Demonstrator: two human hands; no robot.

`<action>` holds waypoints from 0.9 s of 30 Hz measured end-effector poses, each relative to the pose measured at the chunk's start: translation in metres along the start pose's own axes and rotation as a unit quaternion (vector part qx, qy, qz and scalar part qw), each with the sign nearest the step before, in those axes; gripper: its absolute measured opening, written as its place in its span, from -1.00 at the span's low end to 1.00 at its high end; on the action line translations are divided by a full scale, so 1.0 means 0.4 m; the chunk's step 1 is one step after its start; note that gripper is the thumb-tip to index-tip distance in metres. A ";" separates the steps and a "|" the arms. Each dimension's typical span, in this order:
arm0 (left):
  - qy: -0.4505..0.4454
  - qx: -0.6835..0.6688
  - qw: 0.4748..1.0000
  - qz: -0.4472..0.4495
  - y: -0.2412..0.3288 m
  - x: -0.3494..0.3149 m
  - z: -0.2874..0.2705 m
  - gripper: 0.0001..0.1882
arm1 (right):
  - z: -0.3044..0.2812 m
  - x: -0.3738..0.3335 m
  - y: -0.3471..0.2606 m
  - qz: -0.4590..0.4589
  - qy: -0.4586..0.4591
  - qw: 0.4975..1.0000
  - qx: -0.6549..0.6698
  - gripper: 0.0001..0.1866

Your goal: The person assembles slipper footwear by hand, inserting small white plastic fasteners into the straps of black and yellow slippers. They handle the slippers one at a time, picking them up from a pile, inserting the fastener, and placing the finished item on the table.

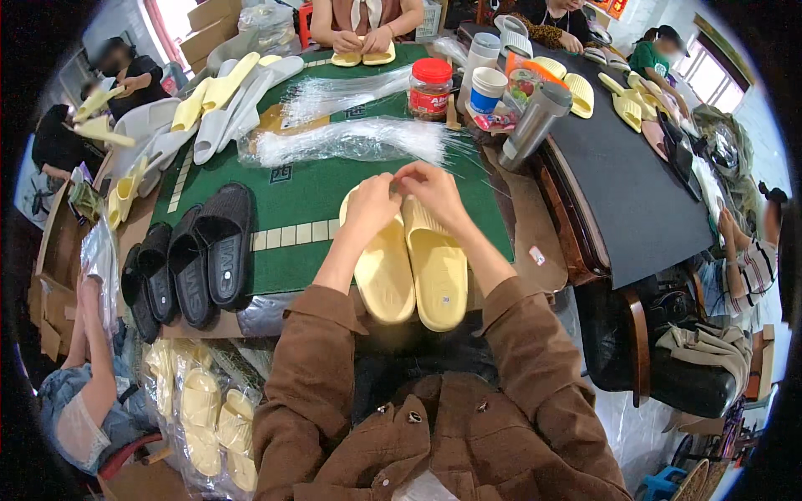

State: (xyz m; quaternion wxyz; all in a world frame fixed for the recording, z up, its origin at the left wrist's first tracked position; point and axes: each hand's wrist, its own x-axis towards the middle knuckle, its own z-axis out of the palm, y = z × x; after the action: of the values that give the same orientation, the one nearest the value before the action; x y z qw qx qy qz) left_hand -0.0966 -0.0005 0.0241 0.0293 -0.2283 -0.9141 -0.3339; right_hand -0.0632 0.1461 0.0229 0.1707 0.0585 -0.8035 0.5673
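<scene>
From my distant post I saw a brown jacket [472, 417] of thick-looking cloth on the person, creased across the front and deeply rumpled along both the left sleeve [305, 384] and the right sleeve [539, 359]. Each sleeve ended in a wide, loose, turned-back cuff [324, 311], and on the front I made out small round buttons [414, 417], darkish with bright glints. Beyond the cloth, the forearms [337, 259], left hand [373, 204] and right hand [430, 190] were bare.
</scene>
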 end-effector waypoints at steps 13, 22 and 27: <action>0.066 -0.104 0.992 0.003 0.007 -0.005 0.016 -0.83 | -0.038 -0.019 -0.009 0.073 -0.038 0.996 0.017 -0.87; 0.131 -0.074 0.988 0.043 -0.023 -0.024 0.040 -0.92 | -0.030 -0.018 0.003 0.063 -0.020 0.992 0.108 -0.84; 0.140 -0.074 0.987 0.023 -0.023 -0.038 0.045 -0.96 | -0.044 -0.018 0.001 0.108 -0.065 0.988 0.085 -0.80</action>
State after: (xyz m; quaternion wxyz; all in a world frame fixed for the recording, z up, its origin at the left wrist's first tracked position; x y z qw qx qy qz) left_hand -0.0854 -0.0015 0.0018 0.1475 -0.2020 -0.8683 -0.4284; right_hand -0.0529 0.1617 0.0253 0.0505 0.0228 -0.7635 0.6434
